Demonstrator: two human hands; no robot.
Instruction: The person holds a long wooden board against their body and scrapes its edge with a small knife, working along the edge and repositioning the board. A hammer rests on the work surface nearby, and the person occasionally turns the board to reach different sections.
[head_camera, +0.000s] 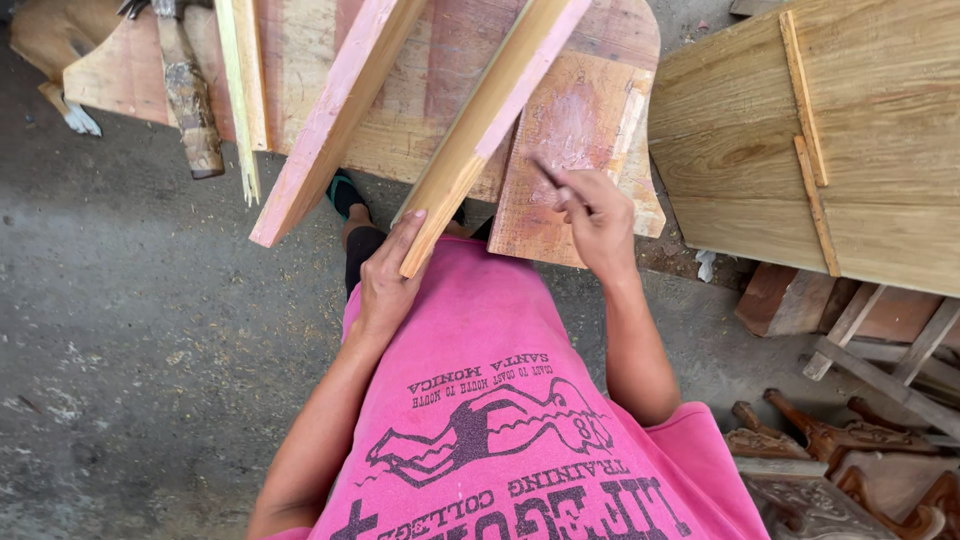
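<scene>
While the left hand (385, 280) wraps its fingers around the near end of a slanting wooden slat (487, 120), whose far end runs out of the top edge, the right hand (597, 218) pinches a thin dark stick, perhaps a pencil (548, 174), its tip against a reddish board (570, 150). A second slat (335, 120) leans just beside the first, likewise cut off. A hammer handle (188, 95) lies on the bench, its head cropped.

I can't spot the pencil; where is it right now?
The pencil is pinched in the right hand, its tip on the small reddish board, right of the plank that the left hand steadies.
</scene>
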